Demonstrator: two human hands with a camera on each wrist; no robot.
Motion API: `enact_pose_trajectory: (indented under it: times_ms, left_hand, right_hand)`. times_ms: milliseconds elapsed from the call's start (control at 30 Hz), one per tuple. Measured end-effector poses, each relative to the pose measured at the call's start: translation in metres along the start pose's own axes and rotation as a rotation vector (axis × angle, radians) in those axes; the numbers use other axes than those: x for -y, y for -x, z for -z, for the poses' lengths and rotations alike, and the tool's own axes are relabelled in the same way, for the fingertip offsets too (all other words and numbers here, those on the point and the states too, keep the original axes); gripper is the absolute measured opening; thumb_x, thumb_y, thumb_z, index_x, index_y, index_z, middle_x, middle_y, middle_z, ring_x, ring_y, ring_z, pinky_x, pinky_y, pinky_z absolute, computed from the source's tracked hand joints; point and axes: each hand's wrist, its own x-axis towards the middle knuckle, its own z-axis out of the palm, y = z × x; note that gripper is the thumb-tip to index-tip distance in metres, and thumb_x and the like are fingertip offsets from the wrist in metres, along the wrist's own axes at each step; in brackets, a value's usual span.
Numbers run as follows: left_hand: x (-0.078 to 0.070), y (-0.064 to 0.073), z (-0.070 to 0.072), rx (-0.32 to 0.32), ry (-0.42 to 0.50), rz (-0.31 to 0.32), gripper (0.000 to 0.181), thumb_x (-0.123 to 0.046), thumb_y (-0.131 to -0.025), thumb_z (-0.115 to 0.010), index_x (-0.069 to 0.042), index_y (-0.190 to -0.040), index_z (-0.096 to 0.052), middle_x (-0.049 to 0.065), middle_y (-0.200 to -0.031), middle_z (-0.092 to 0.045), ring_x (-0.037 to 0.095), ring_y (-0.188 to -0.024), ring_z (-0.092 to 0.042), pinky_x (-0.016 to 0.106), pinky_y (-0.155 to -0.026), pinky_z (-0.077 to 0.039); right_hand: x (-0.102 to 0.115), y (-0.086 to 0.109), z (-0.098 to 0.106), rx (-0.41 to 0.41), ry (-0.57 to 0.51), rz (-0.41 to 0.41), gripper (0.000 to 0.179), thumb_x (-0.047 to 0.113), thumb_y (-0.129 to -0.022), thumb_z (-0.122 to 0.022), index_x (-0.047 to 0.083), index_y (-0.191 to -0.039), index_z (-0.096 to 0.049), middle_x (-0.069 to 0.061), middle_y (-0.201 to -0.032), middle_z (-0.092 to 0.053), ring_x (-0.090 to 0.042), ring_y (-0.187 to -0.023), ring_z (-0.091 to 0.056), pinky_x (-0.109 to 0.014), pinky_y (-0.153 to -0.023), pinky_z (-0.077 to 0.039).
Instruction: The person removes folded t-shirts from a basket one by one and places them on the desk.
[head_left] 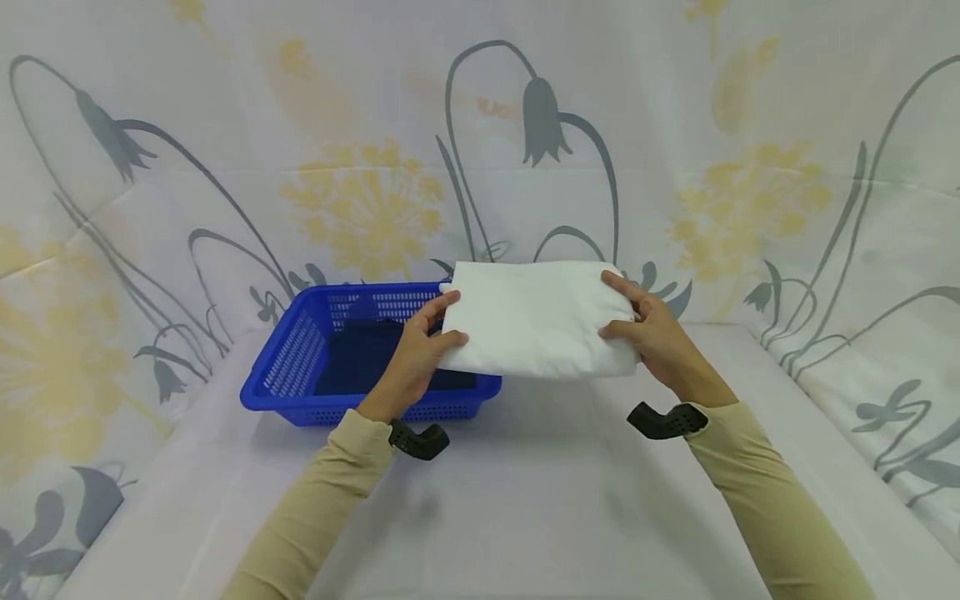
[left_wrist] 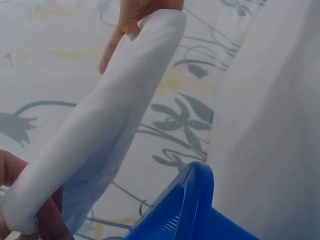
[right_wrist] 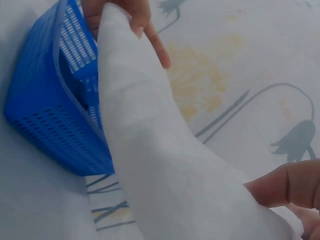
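Head view: folded white cloth is held up, pinched at opposite ends by left hand and right hand, likely to keep it flat; blue basket, dark item inside, beyond left-hand grip.

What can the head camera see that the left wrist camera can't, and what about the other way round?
Only the head view: the dark, cloth-like thing inside the blue basket, and the black pieces at the wrists.

Only the left wrist view: the shaded, bluish side of the white cloth.

Both: the white cloth, part of the basket, the left hand, the right hand and the flowery sheet.
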Motion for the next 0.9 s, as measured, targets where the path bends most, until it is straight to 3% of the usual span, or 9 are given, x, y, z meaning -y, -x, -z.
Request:
enact_pose_trajectory:
  times_ms: [633, 900]
  left_hand:
    - [0.013, -0.007, -0.037, 0.005, 0.037, -0.005, 0.063, 0.010, -0.087, -0.060, -0.013, -0.144, -0.046, 0.008, -0.145, -0.036, 0.031, -0.116, -0.052, 0.046, -0.098, -0.040]
    - [0.016, -0.011, -0.049, 0.071, 0.083, -0.032, 0.064, 0.012, -0.087, -0.058, -0.012, -0.145, -0.044, 0.010, -0.143, -0.035, 0.028, -0.112, -0.054, 0.039, -0.095, -0.044]
  right_hand:
    - [0.001, 0.015, 0.035, -0.035, 0.004, -0.003, 0.084, -0.007, -0.088, -0.060, 0.030, -0.155, -0.025, -0.010, -0.159, -0.007, -0.025, -0.126, -0.032, -0.027, -0.079, -0.051]
    - [0.000, 0.021, 0.046, -0.059, -0.046, 0.006, 0.084, -0.010, -0.087, -0.059, 0.027, -0.155, -0.026, -0.012, -0.158, -0.010, -0.021, -0.120, -0.039, -0.027, -0.077, -0.052]
